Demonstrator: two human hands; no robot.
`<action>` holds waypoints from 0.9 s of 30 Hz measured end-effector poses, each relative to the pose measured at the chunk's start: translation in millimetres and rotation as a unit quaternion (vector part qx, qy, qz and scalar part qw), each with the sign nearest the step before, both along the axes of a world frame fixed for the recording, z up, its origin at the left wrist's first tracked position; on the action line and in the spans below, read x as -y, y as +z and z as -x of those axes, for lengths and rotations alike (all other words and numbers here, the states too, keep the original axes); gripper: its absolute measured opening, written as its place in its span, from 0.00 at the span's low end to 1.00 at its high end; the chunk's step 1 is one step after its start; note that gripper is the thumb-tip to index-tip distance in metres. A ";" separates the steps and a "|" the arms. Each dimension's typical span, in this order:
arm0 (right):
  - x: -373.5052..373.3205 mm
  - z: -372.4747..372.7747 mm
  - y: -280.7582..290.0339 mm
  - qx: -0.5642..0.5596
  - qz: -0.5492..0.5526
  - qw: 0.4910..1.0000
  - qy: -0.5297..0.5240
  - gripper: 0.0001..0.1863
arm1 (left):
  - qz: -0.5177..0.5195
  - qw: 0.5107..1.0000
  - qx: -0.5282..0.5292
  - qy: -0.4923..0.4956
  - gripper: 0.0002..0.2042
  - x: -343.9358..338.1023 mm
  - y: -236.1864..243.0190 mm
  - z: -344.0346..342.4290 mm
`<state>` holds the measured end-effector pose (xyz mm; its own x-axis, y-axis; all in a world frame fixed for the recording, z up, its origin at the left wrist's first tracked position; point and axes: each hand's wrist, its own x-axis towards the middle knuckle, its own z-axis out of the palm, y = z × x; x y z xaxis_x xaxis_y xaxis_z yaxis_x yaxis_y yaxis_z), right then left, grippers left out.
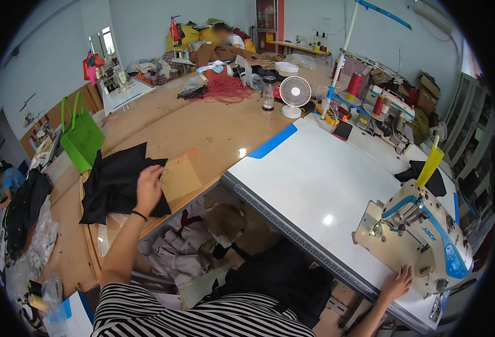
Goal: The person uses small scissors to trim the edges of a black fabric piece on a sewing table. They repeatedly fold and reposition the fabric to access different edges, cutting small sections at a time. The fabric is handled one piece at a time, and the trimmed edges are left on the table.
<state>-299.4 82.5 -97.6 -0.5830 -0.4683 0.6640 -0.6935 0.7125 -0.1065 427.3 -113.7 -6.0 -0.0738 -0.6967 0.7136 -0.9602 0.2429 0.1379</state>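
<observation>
Workshop: big wooden table (213,129) on the left, white table (326,185) w/ sewing machine (421,241) on the right. Left hand (149,188) lies flat, fingers spread, on black fabric (115,182) at the wood table's near edge, next to a card piece (180,177); no pinch visible. Right hand (396,283) rests open by the machine base, holding nothing. Under-table clutter hard to read. Green bag (81,137) stands far left.
</observation>
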 end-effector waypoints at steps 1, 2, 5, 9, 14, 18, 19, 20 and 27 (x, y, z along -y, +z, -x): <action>1.7 -5.3 2.2 0.018 0.010 1.000 0.017 0.23 | 0.011 0.999 -0.013 -0.036 0.19 7.1 -12.4 22.8; -0.2 -8.6 5.8 0.033 0.018 0.999 0.028 0.23 | -0.022 0.996 -0.030 -0.078 0.17 12.2 -14.2 59.7; -6.3 2.9 8.2 0.039 0.070 0.994 0.080 0.20 | -0.050 0.963 -0.103 -0.245 0.15 28.1 -13.9 168.4; 0.3 3.8 -11.4 0.049 0.145 0.978 0.144 0.20 | -0.132 0.932 -0.108 -0.321 0.12 50.4 -15.2 265.7; 6.3 -30.0 28.7 0.164 0.162 0.953 0.195 0.18 | -0.179 0.913 -0.092 -0.354 0.14 91.3 -46.3 312.0; 7.7 -32.9 39.1 0.222 0.174 0.934 0.219 0.22 | -0.187 0.917 -0.034 -0.349 0.15 100.4 -60.2 322.6; 14.2 -34.8 42.6 0.241 0.171 0.924 0.241 0.23 | -0.193 0.916 -0.038 -0.349 0.15 98.5 -59.1 324.5; 22.2 -36.7 44.6 0.262 0.168 0.913 0.264 0.23 | -0.198 0.916 -0.041 -0.347 0.15 95.3 -57.2 325.7; 91.1 -24.9 29.5 0.214 0.089 0.917 0.324 0.24 | -0.219 0.909 -0.062 -0.350 0.15 99.1 -58.8 323.6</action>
